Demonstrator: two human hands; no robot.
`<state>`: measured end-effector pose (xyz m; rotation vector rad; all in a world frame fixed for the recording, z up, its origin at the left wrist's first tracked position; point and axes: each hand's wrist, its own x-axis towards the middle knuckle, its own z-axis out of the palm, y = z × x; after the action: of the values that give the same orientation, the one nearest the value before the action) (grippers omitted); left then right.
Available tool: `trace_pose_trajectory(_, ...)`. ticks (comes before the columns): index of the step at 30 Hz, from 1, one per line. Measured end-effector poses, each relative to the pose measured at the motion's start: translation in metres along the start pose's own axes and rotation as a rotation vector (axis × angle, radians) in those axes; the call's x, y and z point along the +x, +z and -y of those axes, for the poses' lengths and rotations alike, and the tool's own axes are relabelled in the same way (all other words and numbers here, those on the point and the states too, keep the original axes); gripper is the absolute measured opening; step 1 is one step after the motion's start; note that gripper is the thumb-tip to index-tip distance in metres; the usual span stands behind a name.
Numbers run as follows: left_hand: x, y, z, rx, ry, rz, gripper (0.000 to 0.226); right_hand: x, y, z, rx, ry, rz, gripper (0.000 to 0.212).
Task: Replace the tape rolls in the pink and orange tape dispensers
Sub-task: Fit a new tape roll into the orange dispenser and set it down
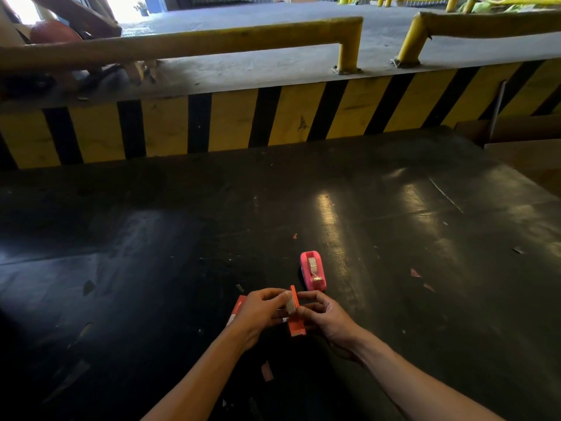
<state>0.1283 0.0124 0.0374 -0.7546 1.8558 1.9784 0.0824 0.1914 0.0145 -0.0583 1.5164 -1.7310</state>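
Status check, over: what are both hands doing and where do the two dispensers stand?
Left hand and right hand both gripping the orange dispenser, tape roll between the fingers. Pink dispenser standing alone just beyond. Only small scraps on the black table.

Work table [394, 226]: dark, smooth sheet surface with a dull sheen, catching streaks of reflected light; scuffed and scratched, speckled with small paper-like scraps. Pink tape dispenser [313, 270]: smooth moulded plastic, slightly glossy; the tape roll [312, 264] seated in it looks pale and translucent. Orange tape dispenser [295, 322]: flat-sided plastic, matt to satin; a second orange piece [237, 309] of like finish lies beside the left hand [261, 311]. Striped barrier [285, 117]: painted board, yellow and black, matt, worn and stained. Guard rails [194, 41]: yellow-painted metal tube, chipped and grimy. Raised floor [273, 25]: rough grey concrete. Cardboard box [522, 138]: plain brown, matt.
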Motion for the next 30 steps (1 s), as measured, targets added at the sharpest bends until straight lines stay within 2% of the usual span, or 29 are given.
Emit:
trace_pose_trajectory(2, 0.004, 0.001, 0.0, 0.087, 0.04, -0.038, 0.031, 0.0, -0.001, 0.0, 0.017, 0.014, -0.016, 0.037)
trace_pose_trajectory(4, 0.011, -0.004, 0.004, 0.259, 0.133, -0.155, 0.034, 0.0, -0.005, -0.002, 0.062, 0.013, -0.053, 0.043)
trace_pose_trajectory(6, 0.016, -0.016, 0.01, 0.51, 0.204, -0.326, 0.04, 0.001, -0.009, -0.004, 0.116, 0.03, -0.082, 0.055)
trace_pose_trajectory(8, 0.022, -0.033, 0.02, 0.788, 0.178, -0.445, 0.046, 0.0, -0.014, -0.004, 0.146, 0.036, -0.089, 0.064)
trace_pose_trajectory(10, 0.024, -0.05, 0.03, 0.934, 0.048, -0.443, 0.051, -0.004, -0.017, -0.002, 0.161, 0.026, -0.088, 0.063)
trace_pose_trajectory(12, 0.027, -0.06, 0.039, 0.962, -0.069, -0.389, 0.052, -0.01, -0.018, 0.002, 0.176, 0.021, -0.085, 0.06)
trace_pose_trajectory(15, 0.031, -0.067, 0.049, 0.972, -0.07, -0.369, 0.049, -0.014, -0.019, 0.005, 0.181, 0.028, -0.078, 0.051)
trace_pose_trajectory(17, 0.035, -0.071, 0.052, 0.941, -0.039, -0.37, 0.049, -0.013, -0.018, 0.004, 0.178, 0.035, -0.088, 0.043)
trace_pose_trajectory(19, 0.037, -0.073, 0.051, 0.869, -0.048, -0.327, 0.054, -0.011, -0.017, 0.002, 0.173, 0.036, -0.097, 0.046)
trace_pose_trajectory(23, 0.031, -0.061, 0.04, 0.524, -0.079, -0.221, 0.075, -0.01, -0.014, 0.001, 0.177, 0.045, -0.093, 0.059)
trace_pose_trajectory(27, 0.023, -0.037, 0.021, 0.022, -0.089, -0.076, 0.062, -0.008, -0.013, 0.0, 0.185, 0.046, -0.079, 0.059)
trace_pose_trajectory(30, 0.014, -0.02, 0.007, -0.086, -0.098, 0.052, 0.053, -0.005, -0.013, 0.0, 0.194, 0.047, -0.061, 0.061)
